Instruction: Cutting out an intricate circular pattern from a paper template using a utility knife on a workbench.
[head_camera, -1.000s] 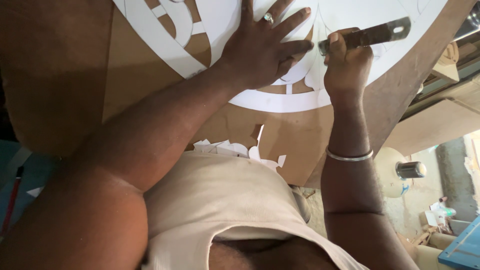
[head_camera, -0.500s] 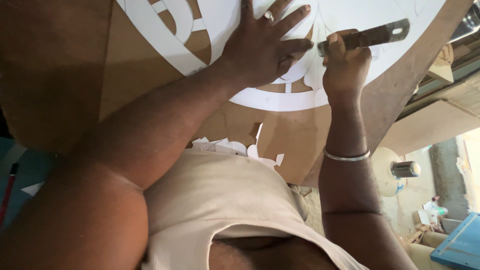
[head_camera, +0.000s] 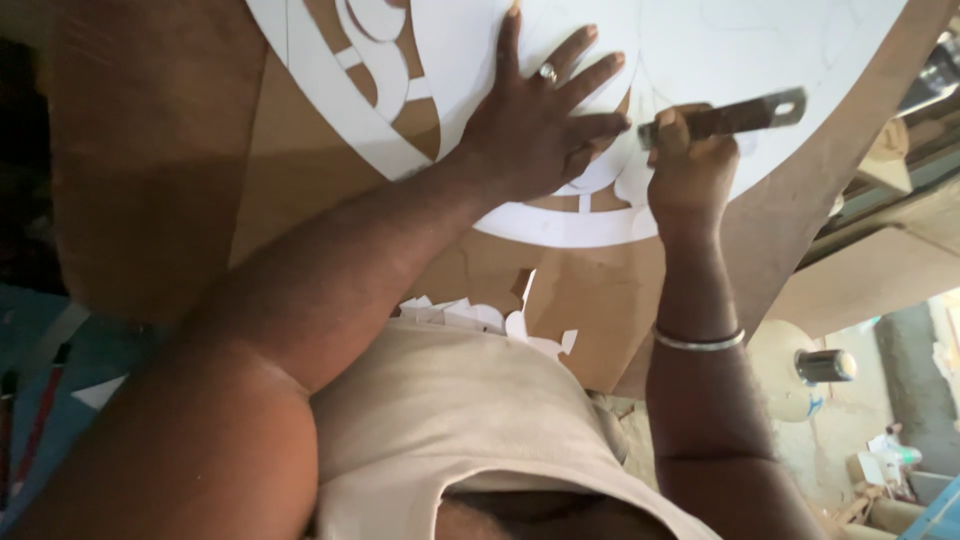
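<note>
My left hand (head_camera: 535, 130) lies flat with spread fingers on a large white sheet (head_camera: 760, 50) that has curved shapes cut out of it. A ring sits on one finger. The sheet rests on a brown board (head_camera: 300, 170). Just right of those fingertips, my right hand (head_camera: 690, 165) is shut on a flat metal cutting blade (head_camera: 745, 112), whose holed end sticks out to the right. The blade's tip is hidden under my fist, at the sheet's cut edge. A silver bangle (head_camera: 700, 342) circles my right wrist.
Small white paper scraps (head_camera: 470, 315) lie at the board's near edge against my beige shirt. A round white object with a metal knob (head_camera: 800, 368) sits below right. Blue material (head_camera: 60, 380) shows at the left, and clutter at the lower right.
The view has shifted slightly, so both hands sit a little lower in the picture. Both hands keep their places on the sheet, with the blade still gripped.
</note>
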